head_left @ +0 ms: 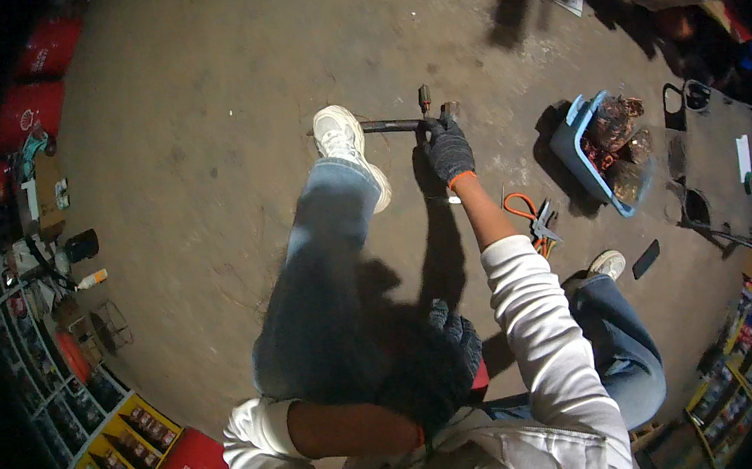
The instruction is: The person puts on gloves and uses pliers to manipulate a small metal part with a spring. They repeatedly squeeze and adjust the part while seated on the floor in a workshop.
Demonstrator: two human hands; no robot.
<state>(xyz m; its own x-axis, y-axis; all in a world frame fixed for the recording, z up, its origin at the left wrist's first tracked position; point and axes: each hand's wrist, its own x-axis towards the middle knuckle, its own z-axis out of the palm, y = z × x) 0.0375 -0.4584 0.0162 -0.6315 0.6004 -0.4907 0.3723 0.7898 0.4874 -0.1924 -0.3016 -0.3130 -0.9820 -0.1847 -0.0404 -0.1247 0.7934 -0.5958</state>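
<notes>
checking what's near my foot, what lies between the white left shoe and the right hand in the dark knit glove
In the head view, a straight dark bar spans the stretch from the white left shoe to the right hand.

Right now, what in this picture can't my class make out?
In the head view:
Left hand: deep shadow hides whether it holds anything.
Right hand: its own back hides whether it grips the bar.
Bar: the left shoe covers part.
Blue bin: contents hide its bottom.
Red containers: cut off by the dark left rim.
</notes>
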